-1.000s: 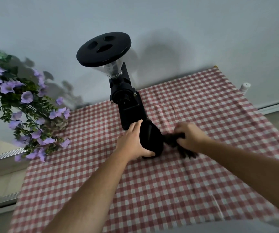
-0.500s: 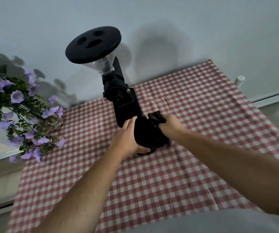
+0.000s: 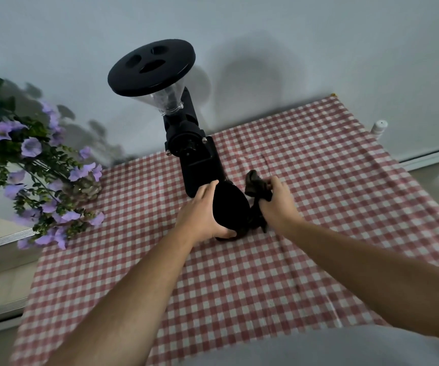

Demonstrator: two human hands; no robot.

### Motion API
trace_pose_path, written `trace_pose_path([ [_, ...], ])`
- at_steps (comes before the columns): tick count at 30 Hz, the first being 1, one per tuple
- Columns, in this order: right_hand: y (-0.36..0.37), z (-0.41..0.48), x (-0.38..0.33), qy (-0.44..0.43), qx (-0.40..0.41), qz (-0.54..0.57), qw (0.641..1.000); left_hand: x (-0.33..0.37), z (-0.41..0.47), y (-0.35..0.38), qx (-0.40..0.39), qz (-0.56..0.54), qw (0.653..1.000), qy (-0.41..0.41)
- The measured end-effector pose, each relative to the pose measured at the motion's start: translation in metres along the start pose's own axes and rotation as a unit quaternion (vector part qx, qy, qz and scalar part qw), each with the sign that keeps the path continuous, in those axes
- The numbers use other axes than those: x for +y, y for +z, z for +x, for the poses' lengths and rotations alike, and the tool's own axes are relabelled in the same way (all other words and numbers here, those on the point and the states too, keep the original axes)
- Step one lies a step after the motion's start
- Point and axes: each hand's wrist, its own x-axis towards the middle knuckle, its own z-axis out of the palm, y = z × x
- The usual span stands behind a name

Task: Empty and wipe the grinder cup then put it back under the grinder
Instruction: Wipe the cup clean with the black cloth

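A black grinder [image 3: 197, 159] with a clear hopper and a round black lid [image 3: 151, 67] stands at the back of a red-and-white checked cloth [image 3: 239, 286]. Just in front of its base, my left hand [image 3: 202, 215] grips the black grinder cup [image 3: 230, 207], which is tilted on its side just above the cloth. My right hand [image 3: 276, 200] holds a dark wiping cloth [image 3: 255, 186] bunched against the cup's right side. The cup's inside is hidden from me.
A bunch of purple flowers [image 3: 30, 165] with green leaves stands at the left edge of the table. A small white bottle top [image 3: 379, 128] shows past the far right corner. A pale wall rises right behind the grinder.
My right hand brought the dark cloth from the table right of the cup up against the cup's right side. My left hand kept its grip on the cup.
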Motion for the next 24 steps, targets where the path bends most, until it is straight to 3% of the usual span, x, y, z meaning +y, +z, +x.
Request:
trace_pose_path([
  [6,0.004,-0.028,0.023,0.005,-0.086,-0.070,0.994,-0.008,0.001,-0.004,-0.026,0.002,0.999,0.039],
  [11,-0.025,0.009,-0.015,0.040,-0.045,0.006,0.998,-0.010,0.009,-0.027,-0.101,0.119,0.983,0.095],
  [14,-0.011,-0.003,-0.020,0.026,-0.055,0.018,0.998,-0.003,0.004,-0.018,-0.090,0.099,0.990,0.049],
  [18,0.011,-0.049,0.013,0.014,-0.134,-0.093,0.987,0.014,-0.004,0.009,-0.015,0.091,0.996,-0.017],
  [21,-0.006,-0.040,0.017,0.049,-0.160,-0.104,0.980,0.016,-0.002,0.012,0.000,0.109,0.994,0.006],
  [24,-0.024,-0.009,-0.004,0.078,-0.107,-0.023,0.991,0.014,-0.001,0.006,-0.013,0.123,0.991,0.052],
])
